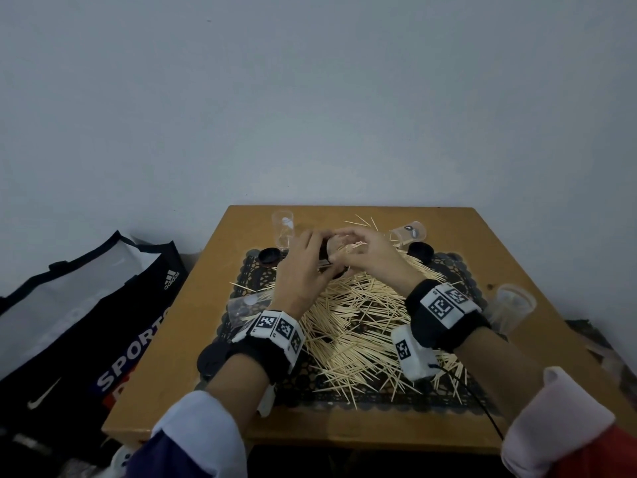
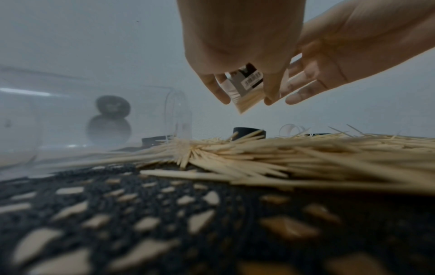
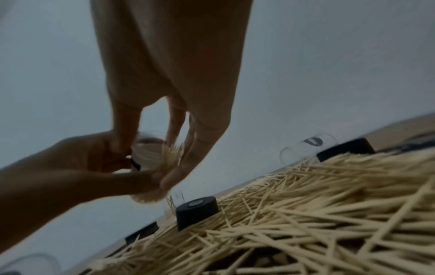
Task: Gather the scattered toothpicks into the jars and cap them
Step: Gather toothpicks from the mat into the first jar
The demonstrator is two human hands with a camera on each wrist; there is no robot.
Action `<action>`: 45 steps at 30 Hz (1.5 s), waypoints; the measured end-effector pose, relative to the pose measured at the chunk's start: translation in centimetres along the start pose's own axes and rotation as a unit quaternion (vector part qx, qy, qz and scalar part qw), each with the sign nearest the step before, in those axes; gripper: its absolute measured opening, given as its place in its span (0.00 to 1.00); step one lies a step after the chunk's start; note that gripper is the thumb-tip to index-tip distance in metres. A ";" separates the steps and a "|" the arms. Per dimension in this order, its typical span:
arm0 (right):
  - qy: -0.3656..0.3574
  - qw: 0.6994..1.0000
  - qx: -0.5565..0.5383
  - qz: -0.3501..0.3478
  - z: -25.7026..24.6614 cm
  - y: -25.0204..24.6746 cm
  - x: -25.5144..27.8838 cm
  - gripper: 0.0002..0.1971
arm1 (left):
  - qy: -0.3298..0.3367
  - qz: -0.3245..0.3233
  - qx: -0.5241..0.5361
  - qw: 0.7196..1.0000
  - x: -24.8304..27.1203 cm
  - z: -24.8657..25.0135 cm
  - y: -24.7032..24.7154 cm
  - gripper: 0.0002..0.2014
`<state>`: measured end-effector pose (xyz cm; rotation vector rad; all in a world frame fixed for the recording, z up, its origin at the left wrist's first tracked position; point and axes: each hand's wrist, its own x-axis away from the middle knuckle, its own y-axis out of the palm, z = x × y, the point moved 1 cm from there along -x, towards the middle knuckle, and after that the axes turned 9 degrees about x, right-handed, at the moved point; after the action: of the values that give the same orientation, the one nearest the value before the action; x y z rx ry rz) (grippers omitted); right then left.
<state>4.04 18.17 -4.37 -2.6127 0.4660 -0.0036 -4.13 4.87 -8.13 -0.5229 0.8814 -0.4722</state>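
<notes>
A clear jar (image 1: 333, 251) with a barcode label (image 2: 249, 83) is held tilted above the mat, half full of toothpicks. My left hand (image 1: 306, 260) grips it, fingers (image 2: 221, 93) curled round its body. My right hand (image 1: 358, 251) pinches a small bundle of toothpicks (image 3: 174, 153) at the jar's mouth (image 3: 147, 152). A big loose pile of toothpicks (image 1: 362, 326) covers the black lace mat (image 1: 241, 288) under both wrists. Several black caps lie about: one (image 1: 269, 256) at the back left, another (image 1: 420, 251) at the back right.
An empty jar (image 1: 283, 229) stands at the back left; others lie at the back right (image 1: 408, 232), left (image 1: 244, 305) and right (image 1: 513, 305). A cap (image 1: 210, 360) sits near the left wrist. A sports bag (image 1: 86, 322) is on the floor beside the wooden table (image 1: 165, 374).
</notes>
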 end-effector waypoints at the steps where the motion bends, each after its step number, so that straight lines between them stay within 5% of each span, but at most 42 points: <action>1: -0.001 1.000 0.013 0.025 0.0 0.0 -0.1 0.26 | 0.000 -0.007 -0.004 1.000 0.0 -0.1 0.1 0.28; 3: -0.005 0.996 0.056 0.063 0.1 -0.4 -0.1 0.25 | -0.009 -0.009 -0.009 1.000 -0.1 -0.4 0.1 0.35; 7: 0.022 0.998 0.050 0.022 0.7 -0.8 -0.2 0.28 | -0.009 -0.019 -0.027 0.999 0.0 -0.7 0.2 0.38; 19: 0.045 0.999 -0.003 -0.019 1.0 -0.9 0.7 0.32 | 0.032 -0.022 -0.030 0.999 0.2 -0.5 0.3 0.27; 23: 0.049 0.998 0.010 0.029 1.4 -1.0 0.7 0.30 | 0.029 -0.038 -0.028 0.998 0.2 -0.8 0.5 0.34; 31: 0.061 0.997 -0.020 -0.034 1.4 -2.0 1.1 0.30 | 0.048 -0.045 -0.015 0.998 0.0 -1.0 0.7 0.30; 35: 0.081 0.985 0.150 -0.031 2.4 -3.3 1.1 0.23 | 0.027 -0.052 -0.024 0.998 0.0 -1.4 0.8 0.30; 40: 0.107 0.886 0.426 -0.145 4.0 -3.2 1.5 0.40 | 0.015 -0.065 -0.026 0.997 0.1 -1.3 0.7 0.30; 45: 0.079 0.908 0.394 -0.115 4.1 -3.1 1.4 0.35 | 0.004 -0.068 -0.032 0.997 0.1 -1.1 0.7 0.30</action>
<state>6.75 22.18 -6.68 -1.8502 0.1485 -0.4015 -4.84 5.10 -9.23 -0.6416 0.8744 -0.5716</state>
